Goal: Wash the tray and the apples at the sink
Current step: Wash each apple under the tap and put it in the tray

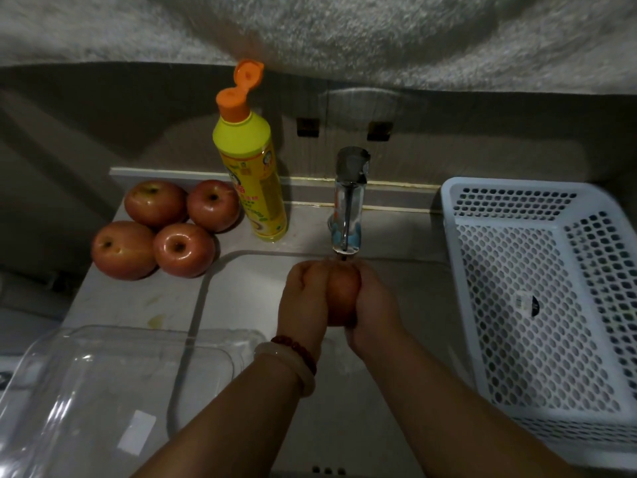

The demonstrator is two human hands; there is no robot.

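Note:
Both my hands clasp one red apple [342,294] over the sink [241,288], right under the tap [348,215]. My left hand [303,298] wraps its left side and my right hand [374,312] its right side. Whether water runs I cannot tell. Several more red apples [155,229] sit in a cluster on the counter at the left of the sink. The clear plastic tray [113,391] lies at the lower left, partly over the sink's left edge, with nothing in it.
A yellow dish soap bottle [253,177] with its orange cap flipped open stands behind the sink, between the apples and the tap. A white perforated basket [537,305] sits to the right of the sink. A wall rises behind the counter.

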